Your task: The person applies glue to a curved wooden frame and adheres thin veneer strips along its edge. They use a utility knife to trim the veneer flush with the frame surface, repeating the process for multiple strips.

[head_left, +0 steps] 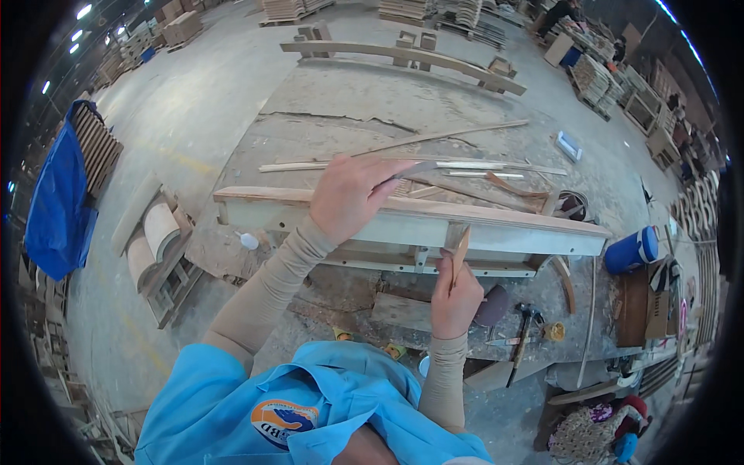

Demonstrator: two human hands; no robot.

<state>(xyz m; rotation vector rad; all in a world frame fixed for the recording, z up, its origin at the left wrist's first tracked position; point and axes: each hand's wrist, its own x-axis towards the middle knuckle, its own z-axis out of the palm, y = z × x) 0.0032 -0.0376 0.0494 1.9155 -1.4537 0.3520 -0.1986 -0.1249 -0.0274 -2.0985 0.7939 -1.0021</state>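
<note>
Workbench (pixel 325 101) beneath; left hand (pixel 346 197) stretched forward.

my left hand (pixel 345 198) covers one end of the grey flat tool (pixel 418 169), so its handle i cannot see. my right hand (pixel 456 298) hides the lower part of the thin wooden piece (pixel 462 246). the lower edge cuts my blue shirt (pixel 201 403). one far person (pixel 559 14) is too small and dark to tell the hands.

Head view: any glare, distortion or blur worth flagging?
Head view: ceiling lamps blown white, upper left; head view: fisheye circle leaves corners black; head view: left hand and right hand readable, no obvious motion blur.
</note>
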